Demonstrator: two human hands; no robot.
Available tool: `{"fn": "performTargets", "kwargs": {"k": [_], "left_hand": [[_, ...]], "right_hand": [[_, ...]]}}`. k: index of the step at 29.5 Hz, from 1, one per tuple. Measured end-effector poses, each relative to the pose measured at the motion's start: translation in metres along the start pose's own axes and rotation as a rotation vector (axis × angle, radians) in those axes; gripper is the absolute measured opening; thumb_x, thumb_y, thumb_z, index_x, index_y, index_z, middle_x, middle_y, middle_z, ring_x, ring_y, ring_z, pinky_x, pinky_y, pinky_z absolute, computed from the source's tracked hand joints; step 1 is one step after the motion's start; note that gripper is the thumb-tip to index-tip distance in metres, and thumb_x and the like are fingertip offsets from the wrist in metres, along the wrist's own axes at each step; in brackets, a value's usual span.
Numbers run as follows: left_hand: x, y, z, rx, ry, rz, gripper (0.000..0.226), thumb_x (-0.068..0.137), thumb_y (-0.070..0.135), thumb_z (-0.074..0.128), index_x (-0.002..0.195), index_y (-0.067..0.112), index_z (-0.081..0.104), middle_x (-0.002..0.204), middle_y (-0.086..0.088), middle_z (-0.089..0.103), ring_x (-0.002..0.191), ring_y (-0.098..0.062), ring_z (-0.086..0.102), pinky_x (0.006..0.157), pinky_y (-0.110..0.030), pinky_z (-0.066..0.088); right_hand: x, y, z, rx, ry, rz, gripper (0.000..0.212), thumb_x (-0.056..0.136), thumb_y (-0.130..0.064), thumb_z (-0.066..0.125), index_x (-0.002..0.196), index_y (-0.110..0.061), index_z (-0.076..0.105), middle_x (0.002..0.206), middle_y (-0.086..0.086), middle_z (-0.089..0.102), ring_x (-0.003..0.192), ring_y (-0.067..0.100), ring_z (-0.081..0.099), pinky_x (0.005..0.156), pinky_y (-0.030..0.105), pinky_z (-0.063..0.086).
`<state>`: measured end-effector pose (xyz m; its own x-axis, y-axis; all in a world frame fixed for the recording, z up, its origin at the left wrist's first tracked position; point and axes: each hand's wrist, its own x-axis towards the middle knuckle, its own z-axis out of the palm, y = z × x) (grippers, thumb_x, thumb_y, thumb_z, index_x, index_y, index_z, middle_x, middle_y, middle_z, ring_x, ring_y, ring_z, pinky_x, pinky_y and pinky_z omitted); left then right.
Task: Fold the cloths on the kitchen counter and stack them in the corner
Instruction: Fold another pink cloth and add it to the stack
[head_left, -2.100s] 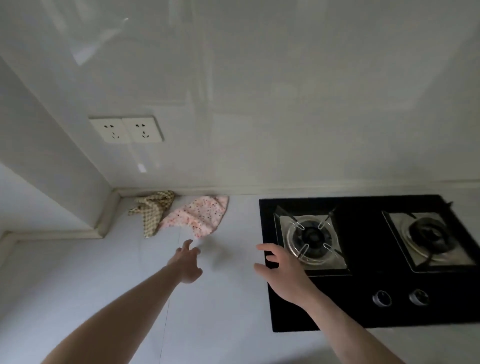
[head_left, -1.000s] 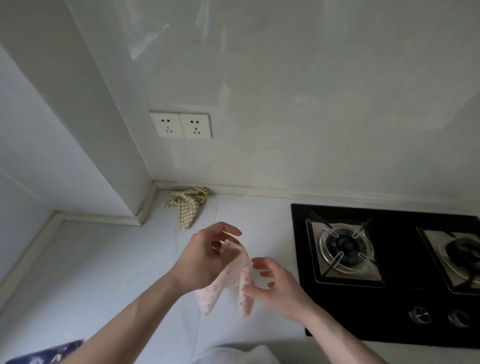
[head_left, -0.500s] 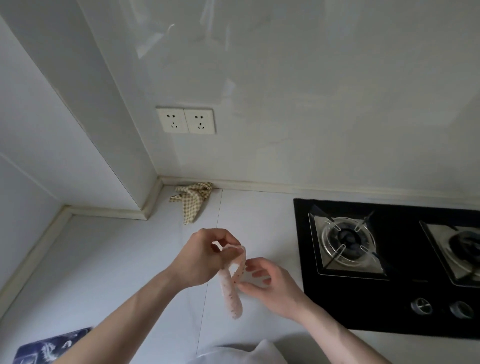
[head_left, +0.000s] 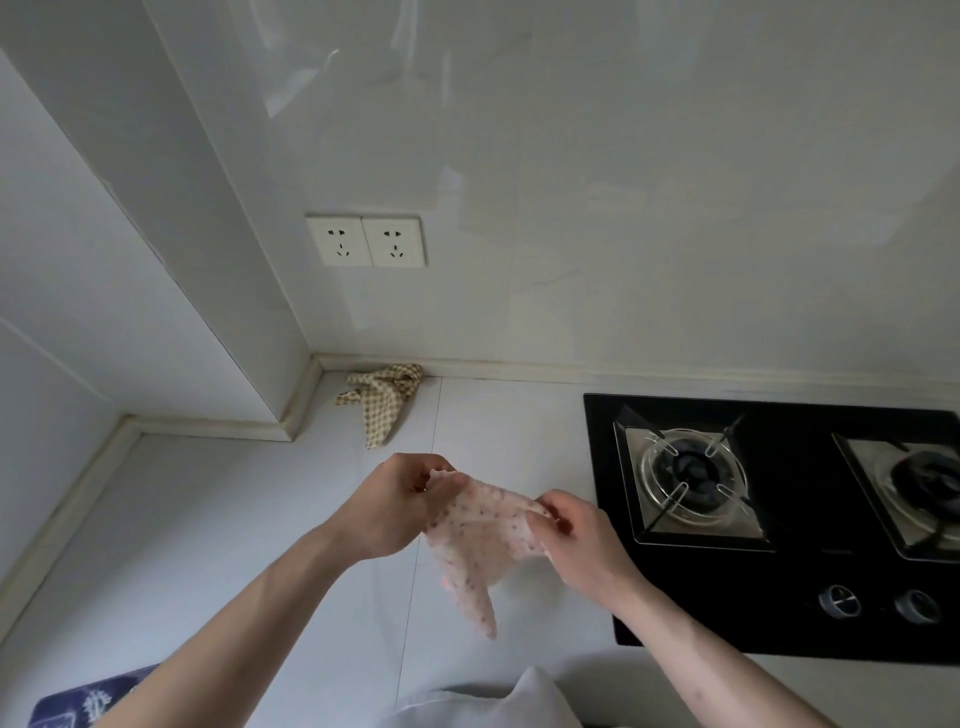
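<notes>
A pink dotted cloth (head_left: 480, 540) hangs in the air above the white counter (head_left: 234, 519), stretched between both hands. My left hand (head_left: 395, 501) pinches its upper left edge. My right hand (head_left: 576, 530) pinches its right edge. The lower part of the cloth droops to a point below them. A crumpled beige checked cloth (head_left: 382, 400) lies on the counter in the back corner, against the wall, apart from both hands.
A black two-burner gas hob (head_left: 779, 597) with two knobs fills the counter's right side. A double wall socket (head_left: 366, 241) sits above the corner. A blue patterned item (head_left: 78, 701) shows at the bottom left edge.
Both hands picked the pink cloth up off the counter near the corner and brought it nearer. Since half a second ago they have moved apart, spreading the bunched cloth open.
</notes>
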<state>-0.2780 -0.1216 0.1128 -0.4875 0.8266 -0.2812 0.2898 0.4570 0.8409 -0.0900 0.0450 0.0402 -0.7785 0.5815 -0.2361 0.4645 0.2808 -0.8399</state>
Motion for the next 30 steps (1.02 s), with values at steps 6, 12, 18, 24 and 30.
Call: {"fn": "performTargets", "kwargs": {"k": [6, 12, 18, 24, 30], "left_hand": [[0.005, -0.037, 0.001, 0.118, -0.067, -0.126, 0.033, 0.102, 0.040, 0.058, 0.077, 0.021, 0.068, 0.060, 0.007, 0.063, 0.055, -0.006, 0.056, 0.056, -0.021, 0.045], [0.030, -0.056, 0.020, 0.246, -0.015, -0.125, 0.033, 0.103, 0.040, 0.055, 0.084, 0.018, 0.070, 0.081, 0.006, 0.070, 0.076, -0.010, 0.063, 0.064, -0.020, 0.047], [0.062, -0.074, 0.029, 0.325, 0.095, -0.098, 0.027, 0.100, 0.042, 0.058, 0.080, 0.028, 0.069, 0.080, 0.010, 0.067, 0.082, -0.012, 0.063, 0.079, -0.037, 0.055], [0.082, -0.085, 0.030, 0.403, 0.208, -0.169, 0.018, 0.094, 0.048, 0.066, 0.092, 0.035, 0.077, 0.070, 0.012, 0.064, 0.071, -0.008, 0.060, 0.054, -0.025, 0.041], [0.082, -0.100, 0.037, 0.395, 0.297, -0.140, 0.015, 0.093, 0.044, 0.067, 0.095, 0.038, 0.080, 0.089, 0.022, 0.075, 0.085, -0.001, 0.067, 0.067, -0.022, 0.053]], "right_hand": [[0.008, 0.017, -0.021, -0.138, -0.142, 0.075, 0.007, 0.084, -0.022, 0.064, 0.077, -0.026, 0.065, 0.071, -0.007, 0.065, 0.063, 0.001, 0.054, 0.061, 0.017, 0.040], [0.031, 0.040, -0.021, -0.246, -0.151, 0.144, 0.010, 0.093, -0.025, 0.057, 0.099, -0.026, 0.066, 0.087, -0.008, 0.070, 0.071, 0.005, 0.064, 0.060, 0.020, 0.045], [0.052, 0.062, -0.017, -0.319, -0.035, 0.162, 0.011, 0.101, -0.029, 0.057, 0.109, -0.025, 0.062, 0.098, -0.008, 0.070, 0.081, 0.007, 0.067, 0.070, 0.026, 0.054], [0.064, 0.077, -0.020, -0.342, 0.066, 0.158, 0.009, 0.101, -0.022, 0.059, 0.109, -0.022, 0.065, 0.100, -0.008, 0.069, 0.090, 0.011, 0.065, 0.075, 0.027, 0.051], [0.066, 0.085, -0.019, -0.313, 0.140, 0.101, 0.014, 0.102, -0.027, 0.061, 0.100, -0.021, 0.073, 0.084, -0.015, 0.067, 0.077, -0.002, 0.060, 0.061, 0.012, 0.039]]}}
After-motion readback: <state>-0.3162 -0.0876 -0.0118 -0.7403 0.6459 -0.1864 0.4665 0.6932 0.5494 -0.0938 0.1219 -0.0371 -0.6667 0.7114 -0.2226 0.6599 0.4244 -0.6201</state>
